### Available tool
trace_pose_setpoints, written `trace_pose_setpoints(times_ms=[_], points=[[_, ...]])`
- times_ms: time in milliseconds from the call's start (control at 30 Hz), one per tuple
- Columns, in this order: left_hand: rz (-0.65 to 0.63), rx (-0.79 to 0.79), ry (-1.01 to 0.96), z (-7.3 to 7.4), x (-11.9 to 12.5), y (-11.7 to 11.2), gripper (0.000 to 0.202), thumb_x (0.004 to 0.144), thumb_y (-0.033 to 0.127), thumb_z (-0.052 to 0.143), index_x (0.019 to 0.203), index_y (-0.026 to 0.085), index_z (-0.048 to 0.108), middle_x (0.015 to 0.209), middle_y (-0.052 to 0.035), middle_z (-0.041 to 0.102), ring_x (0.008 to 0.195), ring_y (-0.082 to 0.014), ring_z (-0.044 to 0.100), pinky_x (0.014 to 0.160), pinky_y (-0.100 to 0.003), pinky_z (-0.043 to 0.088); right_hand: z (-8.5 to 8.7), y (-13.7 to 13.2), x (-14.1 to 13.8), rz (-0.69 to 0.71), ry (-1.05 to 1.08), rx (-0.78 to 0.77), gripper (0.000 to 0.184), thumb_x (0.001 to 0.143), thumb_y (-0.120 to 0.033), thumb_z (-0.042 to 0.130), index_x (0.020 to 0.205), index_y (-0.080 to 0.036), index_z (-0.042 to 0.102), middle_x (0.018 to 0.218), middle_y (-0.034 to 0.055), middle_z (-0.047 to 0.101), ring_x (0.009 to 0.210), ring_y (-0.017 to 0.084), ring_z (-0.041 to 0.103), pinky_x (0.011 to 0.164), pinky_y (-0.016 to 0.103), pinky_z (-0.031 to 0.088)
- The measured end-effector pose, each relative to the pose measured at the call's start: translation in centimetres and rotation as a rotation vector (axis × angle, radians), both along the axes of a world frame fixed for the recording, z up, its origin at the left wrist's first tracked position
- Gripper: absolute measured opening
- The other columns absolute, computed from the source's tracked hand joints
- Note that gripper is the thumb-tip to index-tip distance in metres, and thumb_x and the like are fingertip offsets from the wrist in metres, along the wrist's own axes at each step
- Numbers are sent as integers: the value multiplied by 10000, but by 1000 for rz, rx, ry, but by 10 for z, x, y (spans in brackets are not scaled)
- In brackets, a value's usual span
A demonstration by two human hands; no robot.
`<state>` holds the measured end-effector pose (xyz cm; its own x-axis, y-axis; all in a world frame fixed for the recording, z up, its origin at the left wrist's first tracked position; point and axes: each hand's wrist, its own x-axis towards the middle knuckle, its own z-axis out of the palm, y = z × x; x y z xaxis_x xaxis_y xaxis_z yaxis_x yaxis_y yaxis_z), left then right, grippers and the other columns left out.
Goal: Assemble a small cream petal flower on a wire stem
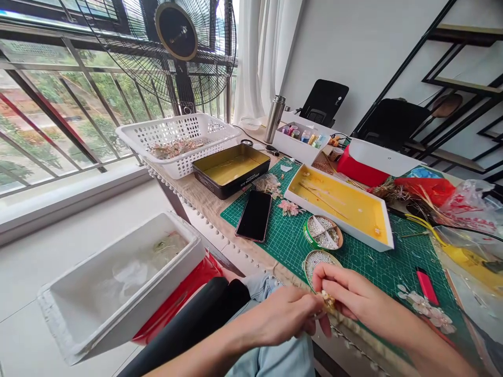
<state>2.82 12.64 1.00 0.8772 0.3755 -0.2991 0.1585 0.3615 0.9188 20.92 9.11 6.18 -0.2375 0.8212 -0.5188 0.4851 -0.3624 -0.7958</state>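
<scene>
Because the small gold-and-pearl ornament [328,301] looks light and brittle, with beads that could snag or pop loose, it would probably handle best by its edges, between the fingertips, rather than squeezed across its middle. It is held above the person's lap, just off the table edge, and the fingers hide much of it. The right hand [353,290] comes over it with the fingers closed in a pinch, while the left hand [281,317] curls in from the other side, its thumb and fingertips seeming to press against the piece. Just beyond lies a round tin of tiny pearl beads [317,264], and near it a second round tin of larger pearls [323,233] sits on a green cutting mat [393,272]. Beside that second tin, a white tray lined with yellow [334,224] holds thin sticks, and a black phone [254,215] lies on the mat. Farther off, a dark mooncake tin [226,183] shows a shallow yellow interior, and a white perforated plastic basket [165,125] holds a tangle of dried pinkish pieces [175,150]. On the floor to the left, a white foam box [118,327] contains crumpled plastic film [126,272].
</scene>
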Motion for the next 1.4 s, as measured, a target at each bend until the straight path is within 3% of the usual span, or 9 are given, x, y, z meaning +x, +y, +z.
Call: trace_pose_setpoints(times_ms=[133, 333, 500, 667, 767, 867, 1000, 1100, 1400], points=[[4, 93, -93, -2, 0, -2, 496, 967, 499, 388, 778, 128, 658, 660, 27, 497, 585, -73, 411, 602, -195, 343, -8, 3, -1, -23, 64, -11, 208, 983, -345, 392, 879, -221, 523, 727, -40, 483, 584, 85, 424, 502, 191, 299], [-10, 114, -85, -3, 3, -3, 328, 927, 369, 507, 774, 130, 670, 627, 49, 494, 538, -60, 392, 589, -185, 342, -20, 3, -7, -88, 63, 67, 277, 964, -444, 421, 959, -205, 560, 647, -59, 444, 559, 97, 418, 520, 213, 318], [-13, 96, -89, -4, 3, -5, 275, 899, 365, 528, 793, 144, 652, 662, 51, 493, 573, -66, 406, 581, -189, 333, -25, 8, -7, -113, -56, 159, 476, 929, -578, 432, 665, -185, 480, 594, -57, 378, 568, 100, 337, 527, 235, 271], [-47, 25, -103, -3, 3, -3, 90, 818, 229, 554, 784, 162, 604, 643, 74, 436, 540, -49, 350, 522, -182, 288, -33, 10, -3, -147, -99, 199, 552, 899, -649, 432, 573, -209, 362, 542, -66, 290, 532, 99, 269, 488, 249, 212], [-77, -27, -37, -3, 3, -1, 158, 794, 207, 484, 846, 171, 628, 665, 63, 468, 508, -53, 374, 462, -182, 287, -31, 4, -1, -176, -110, 236, 523, 918, -636, 402, 619, -206, 412, 573, -60, 320, 530, 102, 292, 476, 246, 237], [-79, -65, 20, -4, 4, 1, 244, 766, 201, 420, 861, 175, 644, 689, 46, 505, 511, -63, 410, 441, -178, 327, -24, -9, 2, -222, -156, 347, 407, 956, -571, 376, 888, -207, 544, 777, -17, 504, 639, 123, 456, 574, 246, 396], [-58, -113, 35, -6, 5, 4, 175, 696, 170, 432, 785, 170, 582, 683, 49, 492, 523, -62, 404, 441, -172, 342, -23, -31, 4, -132, -477, 742, 291, 928, -399, 534, 1197, -295, 495, 1248, 31, 512, 1002, 171, 565, 863, 298, 468], [-38, -101, 56, -6, 6, 4, 74, 688, 176, 452, 731, 179, 511, 635, 58, 456, 533, -70, 414, 455, -179, 352, -29, -41, 2, 5, -652, 967, 309, 916, -279, 552, 1216, -297, 485, 1321, 51, 468, 1208, 209, 487, 968, 332, 436], [-44, -52, 64, -6, 4, 4, 155, 694, 205, 466, 803, 170, 571, 624, 59, 469, 518, -70, 426, 440, -179, 350, -43, -41, 5, 0, -605, 902, 179, 950, -255, 482, 1114, -310, 527, 1301, 28, 490, 1216, 189, 508, 956, 314, 479]])
